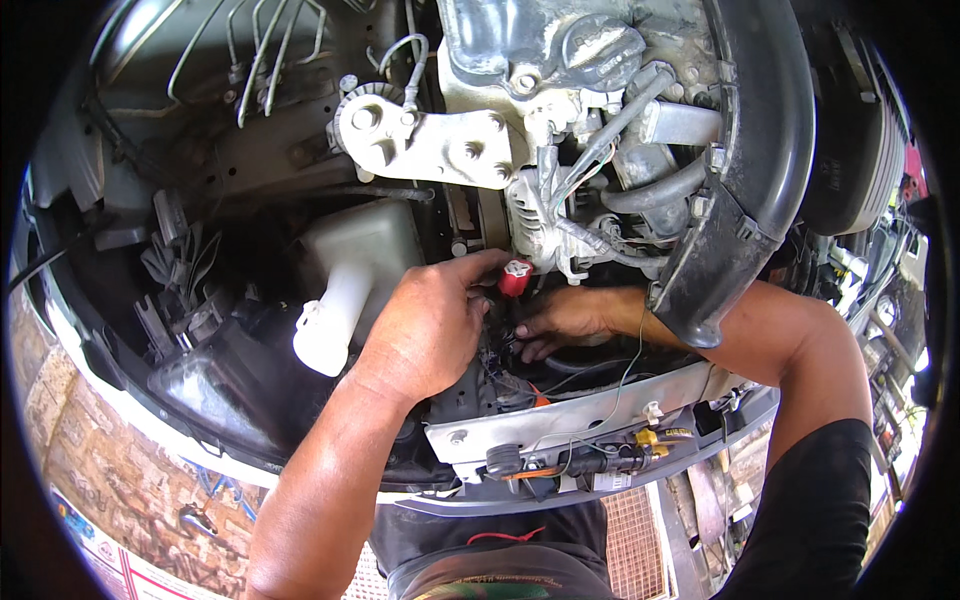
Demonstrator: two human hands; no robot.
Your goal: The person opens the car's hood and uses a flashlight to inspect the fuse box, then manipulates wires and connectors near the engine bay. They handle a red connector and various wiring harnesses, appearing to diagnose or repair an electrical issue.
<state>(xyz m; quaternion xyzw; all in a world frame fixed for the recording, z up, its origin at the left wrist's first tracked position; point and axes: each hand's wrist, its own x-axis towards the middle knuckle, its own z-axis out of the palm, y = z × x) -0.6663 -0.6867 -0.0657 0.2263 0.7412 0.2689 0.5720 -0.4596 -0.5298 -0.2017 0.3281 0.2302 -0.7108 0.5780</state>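
Observation:
My left hand (430,325) reaches into the engine bay with its fingers curled. Its index fingertip lies against or just beside a red handle with a pale end (515,279), which looks like a screwdriver's; any shaft below it is hidden. Close on the right, my right hand (568,318) comes in under the black air duct (765,130), fingers bent against dark parts and wiring (497,355) in the gap behind the metal crossbar (590,408). What either hand's fingertips grip is hidden or too dark to make out.
Left of my hands stands a translucent reservoir (365,238) with a white filler neck (330,325). A metal engine mount bracket (435,140) and the engine with its black oil filler cap (603,52) lie beyond. Thin wires and a yellow connector (650,438) run along the crossbar.

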